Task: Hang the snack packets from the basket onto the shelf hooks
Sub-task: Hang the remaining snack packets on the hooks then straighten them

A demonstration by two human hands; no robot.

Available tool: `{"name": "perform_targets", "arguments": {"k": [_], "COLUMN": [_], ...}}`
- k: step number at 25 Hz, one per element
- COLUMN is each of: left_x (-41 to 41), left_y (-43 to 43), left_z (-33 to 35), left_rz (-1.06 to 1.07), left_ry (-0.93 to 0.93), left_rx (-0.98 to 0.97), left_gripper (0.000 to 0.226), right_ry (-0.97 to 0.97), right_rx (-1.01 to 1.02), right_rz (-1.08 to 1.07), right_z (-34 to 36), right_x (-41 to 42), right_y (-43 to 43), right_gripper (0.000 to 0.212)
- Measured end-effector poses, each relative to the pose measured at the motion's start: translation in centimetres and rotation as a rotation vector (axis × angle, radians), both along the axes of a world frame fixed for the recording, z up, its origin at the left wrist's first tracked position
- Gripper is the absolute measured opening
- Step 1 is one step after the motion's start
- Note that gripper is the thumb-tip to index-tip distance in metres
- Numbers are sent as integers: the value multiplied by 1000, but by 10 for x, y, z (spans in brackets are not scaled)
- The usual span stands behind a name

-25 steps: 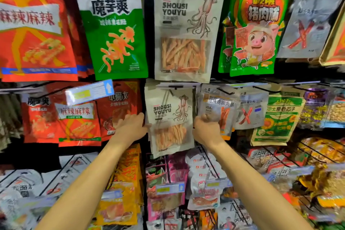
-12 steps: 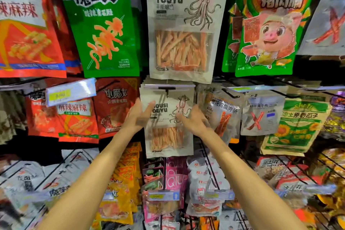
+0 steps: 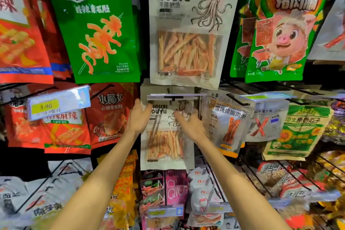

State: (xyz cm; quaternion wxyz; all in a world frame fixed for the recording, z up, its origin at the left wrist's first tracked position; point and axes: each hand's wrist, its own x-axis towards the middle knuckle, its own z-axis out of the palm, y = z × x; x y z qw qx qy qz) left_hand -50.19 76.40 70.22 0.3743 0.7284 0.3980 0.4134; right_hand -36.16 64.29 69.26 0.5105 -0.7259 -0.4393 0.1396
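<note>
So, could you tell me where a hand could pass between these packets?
Lower left, a dark gap lies between the red packets and white packets. A narrow slot separates the large squid packet from the pig packet. Elsewhere packets overlap.

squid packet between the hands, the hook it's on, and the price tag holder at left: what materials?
Squid packet: looks like matte, paper-like film with a clear plastic window showing the orange strips; could be laminated plastic. Hook: thin, dark and rigid, probably coated metal wire, though blurred. Price tag holder: glossy clear plastic, with glare over its yellow label. Left hand and right hand rest flat against the packet.
</note>
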Motion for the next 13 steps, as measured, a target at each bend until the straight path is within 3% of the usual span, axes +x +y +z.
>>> {"name": "perform_targets", "arguments": {"k": [2, 4, 6, 10, 13], "left_x": [-6, -15, -24, -37, -33], "left_y": [-3, -12, -23, -37, -43], "left_z": [-16, -37, -57, -87, -92], "left_rz": [-62, -147, -238, -276, -258], "left_ry": [-94, -144, -226, -304, -314], "left_rx": [-35, -114, -198, -311, -360], "left_gripper": [63, 74, 62, 104, 106], "right_ry": [125, 205, 329, 466, 477], "right_rx": [70, 99, 66, 57, 114], "right_rz": [39, 44, 91, 154, 150], "right_z": [-17, -37, -56, -84, -89], "right_x": [-8, -10, -12, -16, -13], "right_y": [-4, -11, -21, -30, -24], "right_gripper": [79, 76, 75, 77, 69]}}
